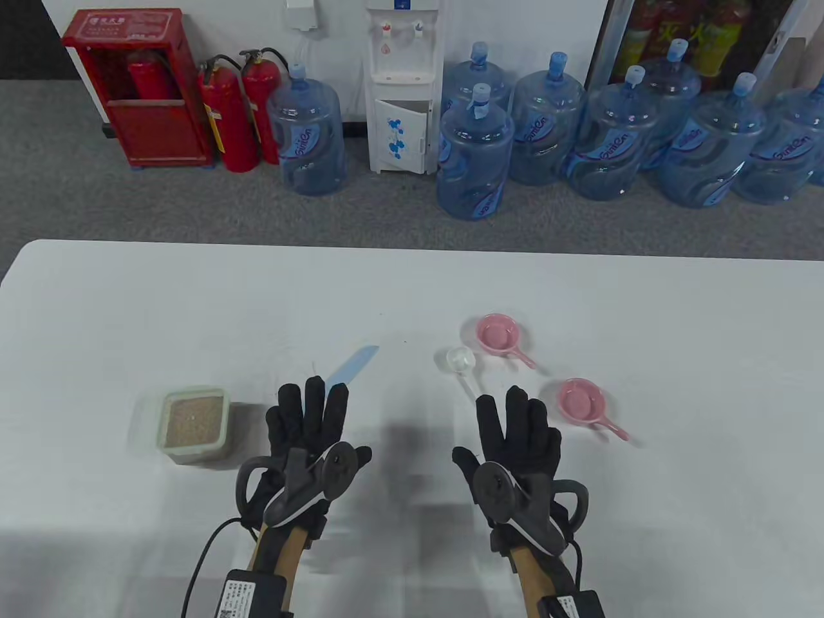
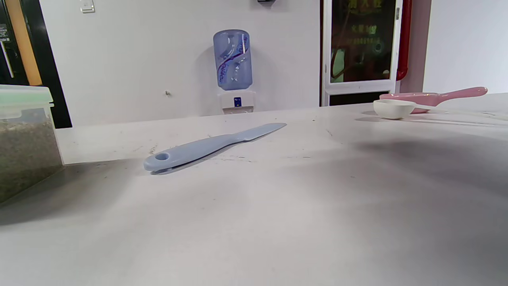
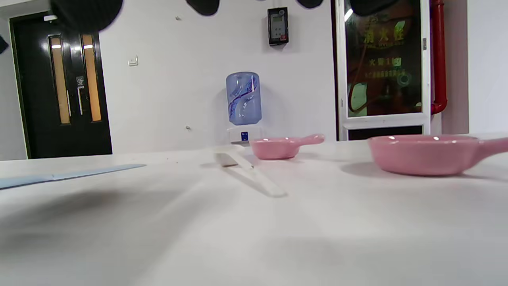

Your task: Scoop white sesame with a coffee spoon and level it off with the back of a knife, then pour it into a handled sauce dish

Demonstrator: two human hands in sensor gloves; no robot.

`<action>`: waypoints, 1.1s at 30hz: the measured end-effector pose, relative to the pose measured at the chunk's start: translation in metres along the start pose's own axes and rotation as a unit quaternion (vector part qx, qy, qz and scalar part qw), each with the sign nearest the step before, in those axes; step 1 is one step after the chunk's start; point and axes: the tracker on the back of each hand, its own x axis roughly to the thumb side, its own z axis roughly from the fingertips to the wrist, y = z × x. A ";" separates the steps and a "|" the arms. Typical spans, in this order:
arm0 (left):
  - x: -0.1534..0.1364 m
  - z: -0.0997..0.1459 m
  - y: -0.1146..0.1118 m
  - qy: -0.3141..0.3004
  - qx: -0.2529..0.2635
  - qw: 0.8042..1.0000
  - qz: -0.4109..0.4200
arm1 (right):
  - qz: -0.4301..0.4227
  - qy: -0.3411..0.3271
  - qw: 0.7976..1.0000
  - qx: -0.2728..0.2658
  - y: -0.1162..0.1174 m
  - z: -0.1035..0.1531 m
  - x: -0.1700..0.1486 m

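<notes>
A square container of white sesame (image 1: 193, 422) stands at the left, seen too at the edge of the left wrist view (image 2: 24, 143). A light blue plastic knife (image 1: 353, 369) (image 2: 210, 147) (image 3: 67, 175) lies flat, its handle end hidden under my left hand (image 1: 309, 412). A white coffee spoon (image 1: 462, 362) (image 2: 393, 108) (image 3: 248, 172) lies beside two pink handled sauce dishes (image 1: 499, 337) (image 1: 582, 404) (image 3: 283, 147) (image 3: 426, 154). My right hand (image 1: 518, 421) hovers flat just short of the spoon's handle. Both hands have straight fingers and hold nothing.
The white table (image 1: 129, 309) ends at a far edge; beyond it on the floor stand several water bottles (image 1: 476, 154), a dispenser (image 1: 402, 90) and fire extinguishers (image 1: 232, 116).
</notes>
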 end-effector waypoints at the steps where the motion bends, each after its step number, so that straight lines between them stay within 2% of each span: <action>1: 0.000 0.000 0.000 0.001 0.000 1.000 0.000 | 0.000 0.000 1.000 0.001 0.000 0.000 0.000; 16: 0.000 -0.001 -0.002 0.011 -0.011 1.000 0.001 | -0.022 0.009 1.000 0.012 -0.001 -0.003 -0.002; 26: -0.001 -0.005 -0.007 0.039 -0.027 0.999 0.006 | -0.043 0.020 0.999 0.014 -0.001 -0.007 -0.010; 33: -0.027 -0.018 0.006 0.108 -0.029 0.994 0.001 | -0.048 0.019 0.999 0.011 -0.004 -0.006 -0.010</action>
